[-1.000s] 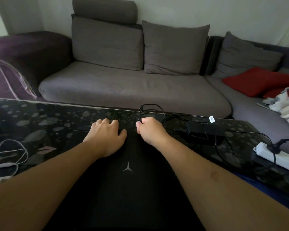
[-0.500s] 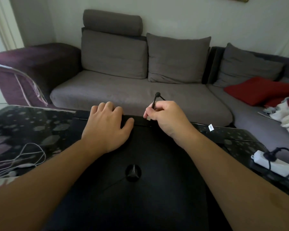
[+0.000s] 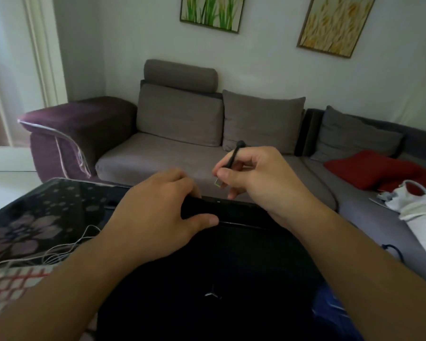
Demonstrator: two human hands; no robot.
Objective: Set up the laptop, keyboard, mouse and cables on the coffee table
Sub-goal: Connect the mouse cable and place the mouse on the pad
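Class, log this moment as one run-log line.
left hand: grips laptop rear edge | right hand: pinches charger plug above it | plug: not inserted

I count one closed black laptop [image 3: 219, 267], one charger plug [image 3: 231, 161] pinched at one o'clock, two framed pictures [image 3: 210, 13] at twelve, four grey cushions [image 3: 263, 121] and one red cushion [image 3: 369, 168].

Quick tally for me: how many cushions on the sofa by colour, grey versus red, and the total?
Grey cushions: 3
Red cushions: 1; a red patch beside it may be a second, unclear.
Total: 4
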